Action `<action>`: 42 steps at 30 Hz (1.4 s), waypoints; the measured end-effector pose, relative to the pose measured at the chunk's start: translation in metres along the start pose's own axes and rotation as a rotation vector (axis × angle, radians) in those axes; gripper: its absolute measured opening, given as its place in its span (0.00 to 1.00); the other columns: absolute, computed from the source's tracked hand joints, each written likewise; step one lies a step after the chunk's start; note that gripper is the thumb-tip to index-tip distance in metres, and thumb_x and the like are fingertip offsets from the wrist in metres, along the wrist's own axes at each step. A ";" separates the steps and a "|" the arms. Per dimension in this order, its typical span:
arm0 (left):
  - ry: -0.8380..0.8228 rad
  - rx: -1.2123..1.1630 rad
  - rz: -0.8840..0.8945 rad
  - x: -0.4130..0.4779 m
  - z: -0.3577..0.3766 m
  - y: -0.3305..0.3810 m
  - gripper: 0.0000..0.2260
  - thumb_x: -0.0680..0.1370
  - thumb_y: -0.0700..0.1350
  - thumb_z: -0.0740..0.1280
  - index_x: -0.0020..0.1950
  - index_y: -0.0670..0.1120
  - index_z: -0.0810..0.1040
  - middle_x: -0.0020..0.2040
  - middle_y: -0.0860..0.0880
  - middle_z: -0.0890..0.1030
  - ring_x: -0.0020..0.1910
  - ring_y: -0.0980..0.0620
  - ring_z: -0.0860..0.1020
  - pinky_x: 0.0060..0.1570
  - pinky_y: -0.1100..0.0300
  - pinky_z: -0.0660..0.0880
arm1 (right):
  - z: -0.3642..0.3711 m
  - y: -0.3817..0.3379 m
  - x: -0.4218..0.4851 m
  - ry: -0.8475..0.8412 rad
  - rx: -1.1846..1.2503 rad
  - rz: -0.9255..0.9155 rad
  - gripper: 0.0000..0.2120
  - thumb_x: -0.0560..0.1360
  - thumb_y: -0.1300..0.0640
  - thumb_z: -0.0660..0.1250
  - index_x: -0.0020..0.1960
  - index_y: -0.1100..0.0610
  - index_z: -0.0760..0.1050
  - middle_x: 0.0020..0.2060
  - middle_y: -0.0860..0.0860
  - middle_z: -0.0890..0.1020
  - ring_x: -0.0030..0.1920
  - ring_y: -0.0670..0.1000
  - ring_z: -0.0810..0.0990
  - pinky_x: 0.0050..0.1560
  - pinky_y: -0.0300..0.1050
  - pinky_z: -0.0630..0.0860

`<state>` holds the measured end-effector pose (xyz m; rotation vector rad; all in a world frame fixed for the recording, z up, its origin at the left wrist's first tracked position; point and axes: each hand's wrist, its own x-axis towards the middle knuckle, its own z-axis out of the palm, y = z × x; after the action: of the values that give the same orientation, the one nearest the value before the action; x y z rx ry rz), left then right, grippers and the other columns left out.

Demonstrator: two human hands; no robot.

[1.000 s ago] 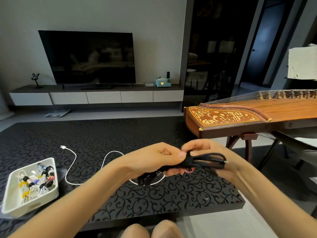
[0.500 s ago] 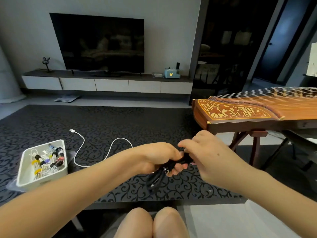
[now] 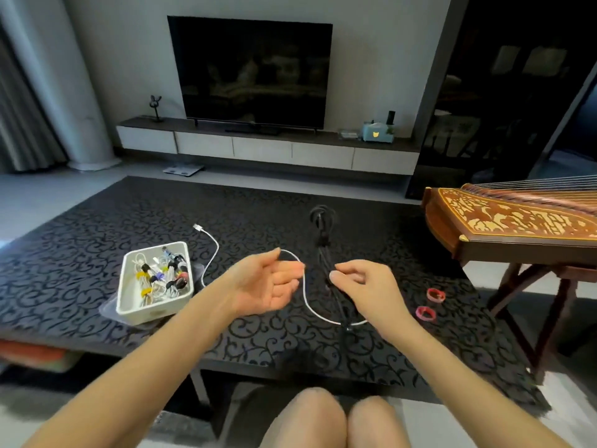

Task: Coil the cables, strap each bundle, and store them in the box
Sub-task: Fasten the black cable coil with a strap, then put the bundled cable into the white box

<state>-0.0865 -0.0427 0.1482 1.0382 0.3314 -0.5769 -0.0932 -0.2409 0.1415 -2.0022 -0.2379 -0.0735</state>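
A black cable bundle (image 3: 323,231), coiled long and cinched by a dark strap near its far loop, stretches over the middle of the dark patterned table (image 3: 97,240). My right hand (image 3: 365,286) pinches it at mid-length with thumb and forefinger. Palm up and holding nothing, my left hand (image 3: 268,282) hovers with relaxed fingers just left of the bundle. A loose white cable (image 3: 305,292) snakes across the table beneath both hands, its plug at the far left end. The white box (image 3: 155,313) at the left holds several strapped cable bundles.
Two red straps (image 3: 435,295) (image 3: 425,313) lie on the table right of my right hand. A wooden zither (image 3: 517,221) on a stand sits past the table's right edge. My knees are below the near edge. A TV and low cabinet stand behind.
My left hand has let go of the black bundle and opened palm up. The bundle now stretches lengthwise away from me, held only by my right hand. The view has tilted down and left.
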 end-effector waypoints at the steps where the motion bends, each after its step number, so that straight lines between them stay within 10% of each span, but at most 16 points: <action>1: 0.148 -0.004 0.103 0.000 -0.025 0.000 0.18 0.82 0.50 0.55 0.44 0.41 0.78 0.29 0.48 0.81 0.25 0.52 0.79 0.25 0.68 0.73 | 0.023 0.000 0.010 -0.029 0.124 0.123 0.07 0.74 0.60 0.70 0.45 0.64 0.82 0.36 0.54 0.83 0.36 0.46 0.79 0.39 0.35 0.73; 5: 0.940 0.786 0.515 -0.007 -0.123 -0.005 0.13 0.80 0.43 0.58 0.39 0.44 0.78 0.34 0.47 0.83 0.37 0.44 0.79 0.32 0.60 0.70 | 0.111 -0.011 0.036 -0.236 0.307 0.361 0.12 0.73 0.61 0.70 0.40 0.72 0.79 0.39 0.68 0.81 0.36 0.55 0.78 0.37 0.44 0.72; 9: 1.383 1.267 0.355 -0.018 -0.216 -0.004 0.12 0.77 0.43 0.61 0.56 0.47 0.81 0.59 0.44 0.79 0.54 0.40 0.77 0.48 0.53 0.71 | 0.196 -0.037 0.068 -0.328 0.319 0.391 0.08 0.70 0.65 0.72 0.34 0.65 0.76 0.33 0.60 0.76 0.36 0.55 0.76 0.35 0.45 0.71; 13: 1.276 0.891 0.421 -0.013 -0.275 0.001 0.16 0.79 0.40 0.57 0.65 0.45 0.76 0.64 0.44 0.77 0.60 0.43 0.75 0.56 0.52 0.71 | 0.285 -0.061 0.106 -0.360 -0.007 0.265 0.16 0.69 0.58 0.73 0.28 0.59 0.70 0.26 0.53 0.72 0.33 0.52 0.74 0.35 0.43 0.70; 16: 1.262 0.881 0.568 -0.009 -0.281 0.006 0.14 0.82 0.43 0.56 0.65 0.45 0.75 0.61 0.47 0.79 0.59 0.46 0.75 0.50 0.57 0.66 | 0.330 -0.071 0.121 -0.427 -0.248 0.175 0.13 0.75 0.51 0.64 0.47 0.61 0.78 0.45 0.58 0.81 0.49 0.56 0.79 0.43 0.44 0.71; 19: 1.167 1.059 0.660 0.003 -0.291 0.017 0.17 0.82 0.50 0.56 0.68 0.47 0.73 0.65 0.47 0.76 0.64 0.47 0.73 0.59 0.54 0.67 | 0.344 -0.066 0.127 -0.343 -0.471 0.100 0.17 0.80 0.51 0.56 0.59 0.62 0.76 0.58 0.58 0.79 0.59 0.59 0.77 0.55 0.47 0.71; 24: 0.915 1.805 0.254 0.036 -0.303 0.023 0.23 0.83 0.53 0.43 0.77 0.49 0.57 0.77 0.49 0.57 0.76 0.46 0.52 0.72 0.46 0.50 | 0.294 -0.020 0.138 -0.134 -0.639 -0.051 0.17 0.80 0.51 0.55 0.42 0.59 0.76 0.42 0.58 0.80 0.52 0.61 0.79 0.44 0.48 0.72; 28: 0.760 2.084 0.002 0.044 -0.308 0.023 0.22 0.83 0.50 0.44 0.77 0.45 0.53 0.77 0.47 0.56 0.75 0.45 0.54 0.72 0.47 0.50 | 0.252 0.039 0.142 -0.455 -1.073 -0.203 0.20 0.77 0.42 0.59 0.57 0.56 0.77 0.54 0.54 0.79 0.59 0.57 0.75 0.55 0.48 0.70; 31: 0.904 2.000 0.185 0.040 -0.290 0.036 0.17 0.82 0.50 0.51 0.67 0.46 0.68 0.66 0.47 0.72 0.66 0.46 0.68 0.69 0.48 0.57 | 0.246 0.069 0.123 -0.597 -1.315 -0.347 0.17 0.79 0.47 0.58 0.61 0.57 0.71 0.58 0.54 0.75 0.61 0.58 0.72 0.61 0.52 0.64; 35: 0.817 1.791 0.780 0.046 -0.236 0.031 0.18 0.72 0.42 0.66 0.62 0.43 0.77 0.59 0.41 0.79 0.60 0.39 0.75 0.64 0.46 0.66 | 0.225 0.068 0.111 -0.418 -0.977 -0.379 0.10 0.82 0.56 0.54 0.52 0.58 0.71 0.50 0.55 0.77 0.51 0.58 0.75 0.50 0.49 0.64; 39: 0.501 1.747 0.712 0.050 -0.176 0.029 0.37 0.73 0.46 0.68 0.77 0.56 0.51 0.77 0.45 0.57 0.76 0.41 0.52 0.74 0.47 0.44 | 0.159 0.019 0.103 -0.124 -0.281 -0.356 0.09 0.80 0.62 0.59 0.42 0.57 0.72 0.36 0.49 0.74 0.38 0.48 0.74 0.42 0.42 0.69; 42: 0.545 1.433 0.845 0.053 -0.120 0.041 0.36 0.75 0.49 0.69 0.77 0.55 0.52 0.76 0.48 0.61 0.76 0.44 0.54 0.74 0.47 0.46 | 0.094 -0.027 0.090 -0.092 0.017 -0.327 0.10 0.80 0.64 0.59 0.41 0.57 0.72 0.31 0.50 0.72 0.32 0.46 0.70 0.36 0.36 0.67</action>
<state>-0.0189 0.0626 0.0928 2.5393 -0.1502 0.3963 -0.0159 -0.1328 0.1389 -1.9360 -0.6224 -0.1864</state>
